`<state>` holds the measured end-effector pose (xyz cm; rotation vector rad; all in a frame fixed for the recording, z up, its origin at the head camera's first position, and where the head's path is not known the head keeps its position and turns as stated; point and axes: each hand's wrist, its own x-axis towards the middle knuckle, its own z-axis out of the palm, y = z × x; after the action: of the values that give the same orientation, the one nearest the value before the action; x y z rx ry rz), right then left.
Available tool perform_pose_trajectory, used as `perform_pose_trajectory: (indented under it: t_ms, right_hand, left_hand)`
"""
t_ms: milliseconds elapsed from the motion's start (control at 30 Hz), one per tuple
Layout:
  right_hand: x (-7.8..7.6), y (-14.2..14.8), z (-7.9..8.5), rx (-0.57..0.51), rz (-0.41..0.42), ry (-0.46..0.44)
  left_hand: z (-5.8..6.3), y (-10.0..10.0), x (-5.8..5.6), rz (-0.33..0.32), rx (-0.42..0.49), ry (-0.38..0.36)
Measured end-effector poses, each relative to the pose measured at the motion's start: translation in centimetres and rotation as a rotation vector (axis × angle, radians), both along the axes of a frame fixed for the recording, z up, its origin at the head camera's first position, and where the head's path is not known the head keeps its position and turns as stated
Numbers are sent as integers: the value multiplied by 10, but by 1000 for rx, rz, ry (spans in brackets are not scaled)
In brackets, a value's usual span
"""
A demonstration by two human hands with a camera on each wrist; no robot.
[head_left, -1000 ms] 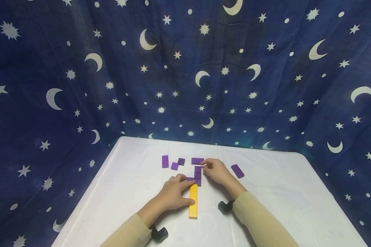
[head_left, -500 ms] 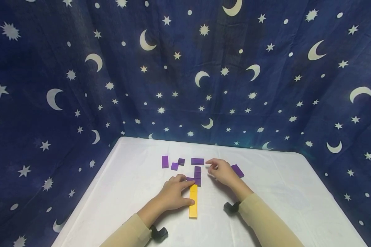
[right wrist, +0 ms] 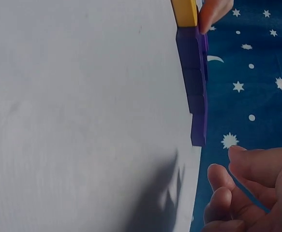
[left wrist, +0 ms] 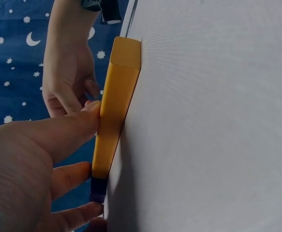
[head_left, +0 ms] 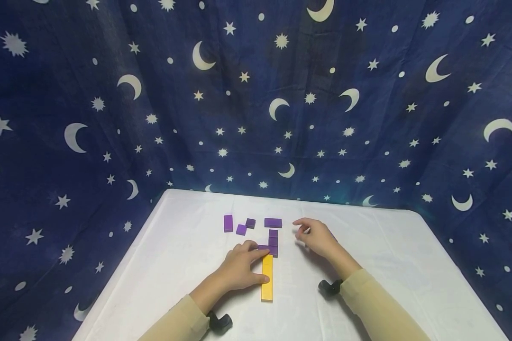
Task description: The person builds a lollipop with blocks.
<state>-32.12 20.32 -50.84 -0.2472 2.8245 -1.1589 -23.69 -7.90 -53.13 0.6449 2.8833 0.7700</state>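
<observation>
My left hand [head_left: 238,269] rests beside a yellow strip [head_left: 266,290], its thumb touching the long yellow block [left wrist: 115,96] in the left wrist view. Its index fingertip touches the purple blocks at the strip's far end. Those purple blocks [head_left: 273,240] lie flat, running on from the yellow with a piece jutting left, partly under the fingers. Beyond them, apart, sits a crosswise purple block [head_left: 273,222]. Off to the right, my right hand [head_left: 317,239] hovers with loosely bent fingers; nothing shows between thumb and fingertips [right wrist: 220,197] in the right wrist view.
A purple oblong block [head_left: 228,223], a dark purple square [head_left: 250,223] and a brighter purple square [head_left: 241,229] lie at the back left. Another purple block is almost wholly hidden behind my right hand. A white cloth covers the table [head_left: 367,265]; a starry blue curtain [head_left: 256,123] hangs around it.
My right hand has drawn away rightward from the purple blocks and now covers most of the purple block on the right. The left hand and the blocks have stayed put.
</observation>
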Motion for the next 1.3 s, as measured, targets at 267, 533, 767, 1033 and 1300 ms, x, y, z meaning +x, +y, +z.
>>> perform_pose_trajectory:
  t_ms: [267, 533, 767, 1033, 1300]
  right_hand:
    - [1, 17, 5, 28, 7, 51]
    - [2, 36, 7, 65, 3, 72]
    - [2, 52, 6, 67, 1, 96]
    - [1, 68, 4, 91, -10, 99]
    - [4, 81, 7, 115, -25, 58]
  left_hand:
    - [0, 0, 0, -3, 4, 10]
    - [1, -1, 0, 0, 4, 3]
    - [1, -1, 1, 1, 4, 4]
    - [-1, -1, -1, 2, -14, 19]
    - [1, -1, 0, 7, -4, 8]
